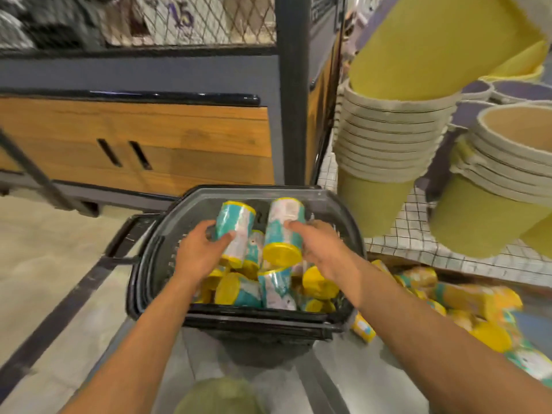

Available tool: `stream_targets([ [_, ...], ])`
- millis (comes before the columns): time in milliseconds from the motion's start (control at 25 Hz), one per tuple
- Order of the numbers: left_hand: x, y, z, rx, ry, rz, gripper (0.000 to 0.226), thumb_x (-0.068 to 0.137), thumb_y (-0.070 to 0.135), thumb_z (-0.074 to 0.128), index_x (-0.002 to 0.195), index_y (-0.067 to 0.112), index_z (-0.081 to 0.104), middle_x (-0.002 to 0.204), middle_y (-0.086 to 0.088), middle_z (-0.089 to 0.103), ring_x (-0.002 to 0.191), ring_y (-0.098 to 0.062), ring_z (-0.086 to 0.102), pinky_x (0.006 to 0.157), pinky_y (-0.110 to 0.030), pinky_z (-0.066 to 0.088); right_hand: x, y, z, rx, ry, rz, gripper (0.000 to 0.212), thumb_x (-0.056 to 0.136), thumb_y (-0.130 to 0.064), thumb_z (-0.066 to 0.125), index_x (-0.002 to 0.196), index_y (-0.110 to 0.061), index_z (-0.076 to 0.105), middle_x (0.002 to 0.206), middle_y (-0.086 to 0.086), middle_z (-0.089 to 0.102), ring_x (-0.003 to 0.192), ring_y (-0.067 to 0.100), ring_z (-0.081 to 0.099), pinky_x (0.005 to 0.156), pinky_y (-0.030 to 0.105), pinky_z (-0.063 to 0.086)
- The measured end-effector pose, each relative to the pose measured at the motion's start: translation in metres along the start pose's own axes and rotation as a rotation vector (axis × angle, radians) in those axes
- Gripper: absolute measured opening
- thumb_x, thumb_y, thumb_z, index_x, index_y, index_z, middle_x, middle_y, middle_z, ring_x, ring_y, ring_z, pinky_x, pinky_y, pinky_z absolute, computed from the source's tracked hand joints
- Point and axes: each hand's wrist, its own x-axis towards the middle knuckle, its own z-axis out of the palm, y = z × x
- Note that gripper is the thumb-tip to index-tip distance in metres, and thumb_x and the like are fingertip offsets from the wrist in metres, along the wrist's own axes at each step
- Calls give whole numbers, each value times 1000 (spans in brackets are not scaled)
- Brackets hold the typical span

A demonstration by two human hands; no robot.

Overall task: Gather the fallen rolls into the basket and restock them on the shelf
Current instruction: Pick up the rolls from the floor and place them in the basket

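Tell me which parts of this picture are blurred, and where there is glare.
Head view: the loose rolls at lower right are smeared by motion blur; the two held by the left hand and right hand are sharper; a thin glare streak lies on the black trim above the wooden panel.

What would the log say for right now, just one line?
left hand: grips left roll | right hand: grips right roll | basket: more rolls inside | roll pile: outside basket, right
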Motion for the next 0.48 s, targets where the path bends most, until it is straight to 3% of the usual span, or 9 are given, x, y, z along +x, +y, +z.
stream_targets([
  [120,-7,-14,-6,-29,-54,110,41,92,21,73,131,13,62,116,-3,71,106,-21,67,102,-42,50,5,10,-20,-334,102,-219,46,88,-34,79,126,-10,68,119,2,71,105,14,65,78,14,48],
  [200,-29,-6,3,-3,-63,274,44,91,19,73,134,14,61,123,-1,69,113,-17,65,106,-43,49,-10,19,-62,-428,153,-369,41,89,-34,78,125,-17,69,119,-4,72,110,10,66,85,7,46],
  [320,-69,37,39,19,-122,546,51,90,24,75,138,16,58,139,0,60,130,-16,54,113,-36,40,-51,46,-143,-489,359,-527,40,89,-29,78,127,-23,67,120,-6,71,109,9,68,97,26,52],
  [480,-130,98,113,-193,-300,718,55,88,28,71,140,19,56,143,9,53,136,-1,46,115,-16,30,-106,126,-243,-606,632,-450,44,89,-13,78,131,-15,63,122,2,68,112,16,64,100,36,51],
])
